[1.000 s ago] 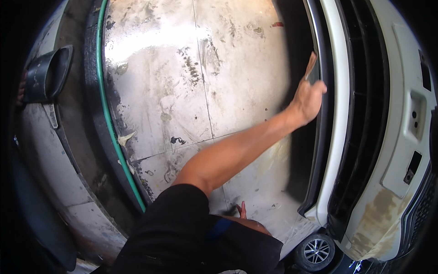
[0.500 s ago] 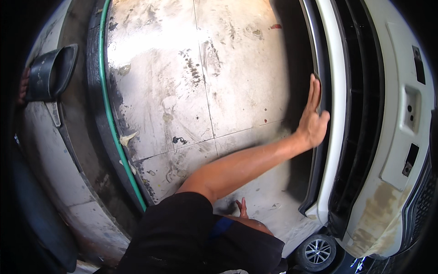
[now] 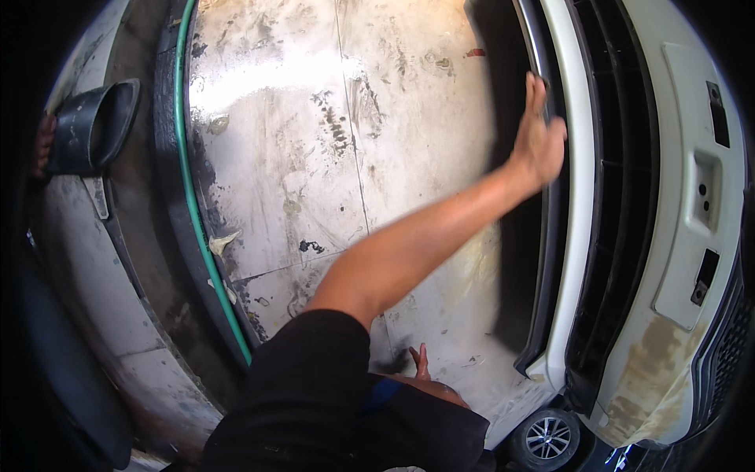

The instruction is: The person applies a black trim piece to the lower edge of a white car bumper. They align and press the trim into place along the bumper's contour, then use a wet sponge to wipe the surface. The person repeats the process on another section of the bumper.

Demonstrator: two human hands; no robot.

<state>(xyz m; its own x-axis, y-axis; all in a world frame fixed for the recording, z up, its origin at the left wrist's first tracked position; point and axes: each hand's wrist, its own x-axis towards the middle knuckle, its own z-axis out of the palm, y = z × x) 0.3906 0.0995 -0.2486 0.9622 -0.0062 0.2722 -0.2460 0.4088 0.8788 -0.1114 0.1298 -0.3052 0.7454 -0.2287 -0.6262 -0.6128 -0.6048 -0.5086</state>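
My left arm, in a black sleeve, reaches across to the dark lower edge (image 3: 553, 197) of a white car bumper (image 3: 580, 157) on the right. My left hand (image 3: 539, 145) lies along that edge, fingers stretched together and thumb apart. Under its fingertips is a thin dark piece, apparently sandpaper (image 3: 543, 81), pressed on the edge and mostly hidden. Lower down, close to my body, my right hand (image 3: 422, 362) shows only partly; its visible fingers are stretched out over the floor and hold nothing I can see.
Brownish sanded patches (image 3: 653, 370) mark the bumper's near end. A wheel (image 3: 546, 436) stands at the lower right. Along the left runs a green hose (image 3: 187, 173), beside a dark hollow plastic part (image 3: 93, 130). Digits (image 3: 43, 145) show behind that part; whose is unclear. The pale floor (image 3: 275, 173) is stained.
My left hand has slid farther away along the bumper's edge, with the thin piece under its fingers. My right hand has barely moved.
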